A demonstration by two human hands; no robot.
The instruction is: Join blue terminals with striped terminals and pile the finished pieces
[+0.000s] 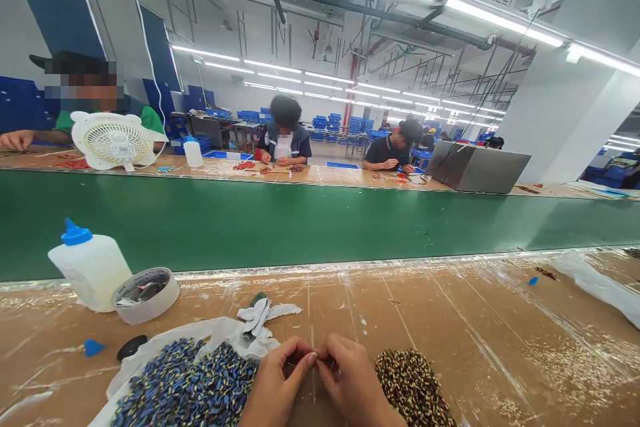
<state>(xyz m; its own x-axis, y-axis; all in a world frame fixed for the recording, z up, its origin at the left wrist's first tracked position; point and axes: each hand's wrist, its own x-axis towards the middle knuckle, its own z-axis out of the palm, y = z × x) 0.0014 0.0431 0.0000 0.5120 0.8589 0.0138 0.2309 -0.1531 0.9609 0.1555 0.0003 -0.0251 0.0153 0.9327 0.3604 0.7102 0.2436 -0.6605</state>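
My left hand (281, 377) and my right hand (348, 373) meet at the fingertips above the brown tabletop, thumbs and forefingers pinched together. Whatever they grip is too small to make out. Beside my left hand, a heap of small blue and yellow pieces (185, 380) lies on a white plastic sheet (220, 330). Close by my right hand is a smaller heap of dark red-brown and yellow pieces (413, 387). Crumpled white scraps (260, 317) rest on the table just beyond my left hand.
A squeeze bottle with a blue cap (93, 270) and a tape roll (147, 293) stand at the left. A green conveyor belt (320, 220) crosses ahead. On its far side, several people sit at a bench with a white fan (115, 140) and a metal box (477, 167).
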